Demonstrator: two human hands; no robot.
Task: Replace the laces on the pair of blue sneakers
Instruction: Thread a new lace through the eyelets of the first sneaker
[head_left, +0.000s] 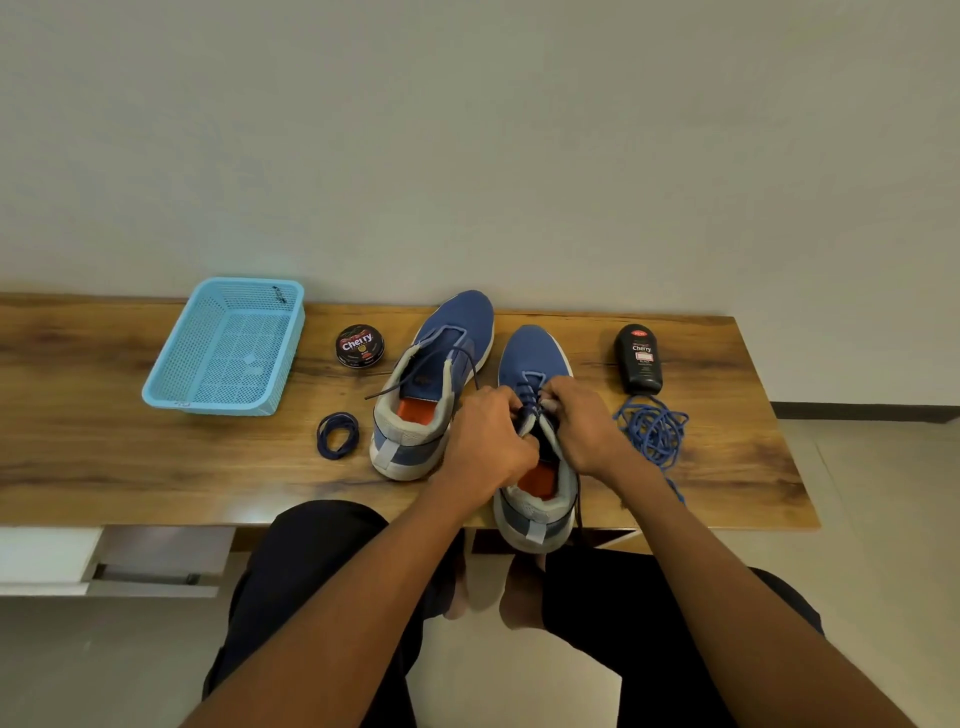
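Observation:
Two blue sneakers stand on the wooden table (104, 457). The left sneaker (441, 364) has no lacing and a dark lace lies loosely across its opening. The right sneaker (535, 364) carries a dark navy lace (527, 395) through its lower eyelets. My left hand (488, 441) pinches the lace at the sneaker's left side. My right hand (582, 421) pinches it at the right eyelets. A coiled dark navy lace (337, 435) lies left of the left sneaker. A tangled heap of bright blue laces (654, 431) lies right of the right sneaker.
A light blue plastic basket (171, 389) sits at the table's left. A round tin of shoe polish (360, 345) stands behind the coiled lace. A black polish bottle (639, 358) lies at the back right. My knees are under the table's front edge.

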